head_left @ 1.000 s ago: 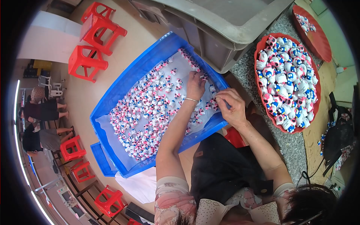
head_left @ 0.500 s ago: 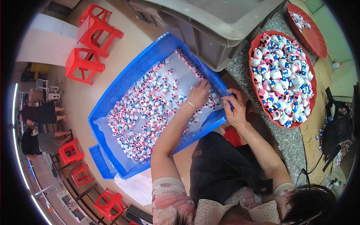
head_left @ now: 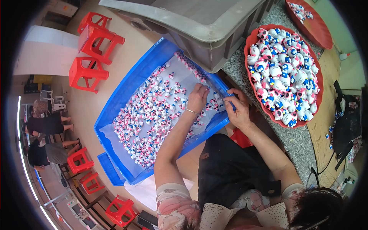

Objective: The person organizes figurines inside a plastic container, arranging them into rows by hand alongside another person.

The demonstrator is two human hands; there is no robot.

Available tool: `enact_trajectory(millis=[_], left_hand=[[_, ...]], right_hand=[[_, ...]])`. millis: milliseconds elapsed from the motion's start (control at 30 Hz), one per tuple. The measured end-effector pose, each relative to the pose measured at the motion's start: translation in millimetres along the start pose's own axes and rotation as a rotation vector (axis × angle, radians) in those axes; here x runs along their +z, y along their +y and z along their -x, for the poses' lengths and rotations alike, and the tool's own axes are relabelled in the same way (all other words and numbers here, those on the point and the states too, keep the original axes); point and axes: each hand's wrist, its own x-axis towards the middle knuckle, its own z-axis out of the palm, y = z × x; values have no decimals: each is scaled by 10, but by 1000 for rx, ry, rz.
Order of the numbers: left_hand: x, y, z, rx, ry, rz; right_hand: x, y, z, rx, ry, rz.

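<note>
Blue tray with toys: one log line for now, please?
left hand: inside blue tray, among figurines | right hand: at tray's rim | grip: unclear | nearer red dish: heaped

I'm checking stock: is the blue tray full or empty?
Partly full: the blue tray is crowded with figurines at lower left, but bare white liner shows near the grey crate.

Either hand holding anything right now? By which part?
Cannot tell. The left hand is among the small figurines, any pinch unclear; the right hand is at the rim of the blue tray, any grip unclear.
</note>
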Motion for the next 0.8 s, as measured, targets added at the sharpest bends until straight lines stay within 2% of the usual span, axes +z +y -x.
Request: enact_trajectory(millis=[33, 200, 300, 367, 400, 467, 500, 533, 600, 633, 767, 800], left_hand=[[33, -10, -42, -47, 56, -2], [148, -135, -211, -9, 41, -59], [121, -127, -219, 11, 113, 14], [59, -28, -158, -114, 65, 66], [5, 62, -126, -114, 63, 67], [-75, 224, -61, 26, 11, -57], [-40, 239, -20, -13, -84, -68], [-26, 281, -4, -14, -84, -72], [14, 383, -16, -66, -253, -214], [93, 356, -11, -160, -262, -184], [151, 291, -33, -166, -291, -135], [126, 311, -5, -101, -233, -171]], right_hand=[[4, 2, -4, 2, 5, 1], [-10, 34, 5, -45, 2, 38], [-7, 21, 1, -41, 5, 31], [-2, 13, 9, -38, 5, 22], [2, 11, 11, -37, 10, 18], [-1, 16, -6, -70, 19, 25], [-3, 17, -3, -68, 20, 24], [1, 13, -1, -57, 22, 9], [6, 18, 1, -53, 26, -6], [9, 42, 9, -62, 19, 12], [-8, 35, -9, -105, 21, 59], [-6, 43, 1, -106, 24, 56]])
